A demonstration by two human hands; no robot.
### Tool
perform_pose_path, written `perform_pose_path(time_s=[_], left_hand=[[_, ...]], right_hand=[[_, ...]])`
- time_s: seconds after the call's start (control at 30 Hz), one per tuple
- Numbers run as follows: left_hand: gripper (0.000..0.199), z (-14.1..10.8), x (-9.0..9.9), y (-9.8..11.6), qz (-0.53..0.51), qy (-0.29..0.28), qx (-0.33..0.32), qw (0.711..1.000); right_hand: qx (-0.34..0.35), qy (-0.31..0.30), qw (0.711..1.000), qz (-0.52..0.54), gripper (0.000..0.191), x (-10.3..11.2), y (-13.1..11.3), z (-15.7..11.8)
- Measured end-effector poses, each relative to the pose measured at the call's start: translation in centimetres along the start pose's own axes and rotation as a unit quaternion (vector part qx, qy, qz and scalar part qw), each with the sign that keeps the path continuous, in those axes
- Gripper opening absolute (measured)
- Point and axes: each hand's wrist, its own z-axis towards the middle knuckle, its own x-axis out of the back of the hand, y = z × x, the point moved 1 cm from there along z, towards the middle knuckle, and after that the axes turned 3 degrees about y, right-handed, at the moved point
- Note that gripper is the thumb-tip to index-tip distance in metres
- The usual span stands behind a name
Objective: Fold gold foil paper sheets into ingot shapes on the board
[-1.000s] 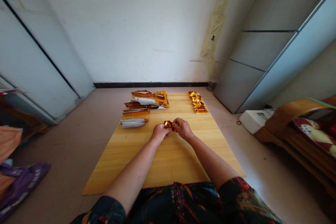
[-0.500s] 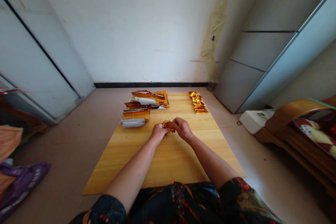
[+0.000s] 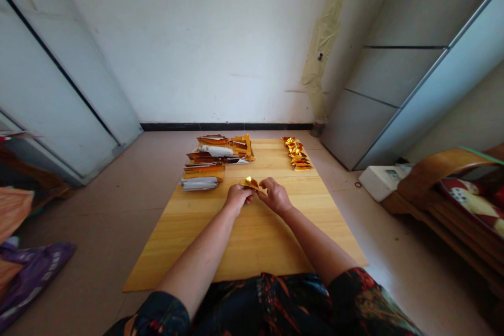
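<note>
Dial centred on the foil (image 3: 249,181), 12 toward the wall (image 3: 220,37). Foil is over mid-board (image 3: 255,236), pinched by the left hand (image 3: 237,197), whose fingers cover its near part. Right hand (image 3: 276,198) at 4, fingers loosely parted; contact with foil cannot be told. Nearest clutter: white stack (image 3: 200,184) at 9, close to the left hand; brown bundles (image 3: 220,155) at 10, overlapping, with white pieces among them. Gold row (image 3: 298,156) at 2, near the board's edge. Farther off: fridge (image 3: 394,63) at 2, white box (image 3: 380,184) and wooden chair (image 3: 427,205) at 3. Writing: purple bag (image 3: 39,275) at 8 bears pale lettering, illegible; box's dark label too small to read.
</note>
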Motion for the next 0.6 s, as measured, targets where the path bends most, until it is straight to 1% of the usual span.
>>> perform_pose_path(time_s=[0.07, 0.2, 0.43, 0.6], left_hand=[[0.008, -0.05, 0.00, 0.00, 0.000, -0.004, -0.002, 1.000], [0.010, -0.17, 0.02, 0.03, 0.022, -0.007, -0.001, 1.000], [0.012, -0.27, 0.35, 0.25, 0.040, -0.005, -0.003, 0.999], [0.013, -0.47, 0.27, 0.25, 0.040, 0.004, -0.002, 0.999]], right_hand=[[-0.002, -0.002, 1.000, -0.002, 0.006, 0.06, -0.01, 0.01], [-0.014, -0.007, 1.000, 0.007, 0.015, 0.00, 0.17, 0.23], [-0.068, -0.014, 0.997, 0.043, 0.016, -0.49, 0.30, 0.44], [-0.058, -0.010, 0.998, 0.032, 0.014, -0.38, 0.30, 0.51]])
